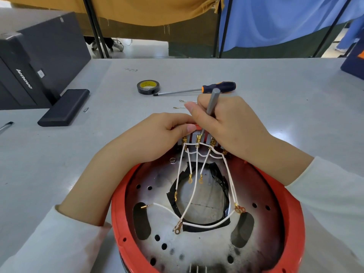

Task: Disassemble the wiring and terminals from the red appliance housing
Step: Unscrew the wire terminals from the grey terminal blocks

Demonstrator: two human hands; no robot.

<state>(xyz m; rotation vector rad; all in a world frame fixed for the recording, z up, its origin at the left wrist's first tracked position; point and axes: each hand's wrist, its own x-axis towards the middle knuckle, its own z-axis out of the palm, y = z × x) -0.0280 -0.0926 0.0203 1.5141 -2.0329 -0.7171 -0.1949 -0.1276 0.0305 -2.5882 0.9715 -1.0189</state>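
The red appliance housing (206,223) lies open side up on the grey table (256,91) at the near edge, its white wires (189,198) with brass terminals (198,141) running up to a switch block at its far rim. The left hand (157,134) curls over that rim and grips it, while the right hand (222,123) is closed around a grey-handled tool (212,103), tip down at the terminals. Farther back lie a screwdriver (206,88), a tape roll (148,87) and 2 loose terminals (180,104).
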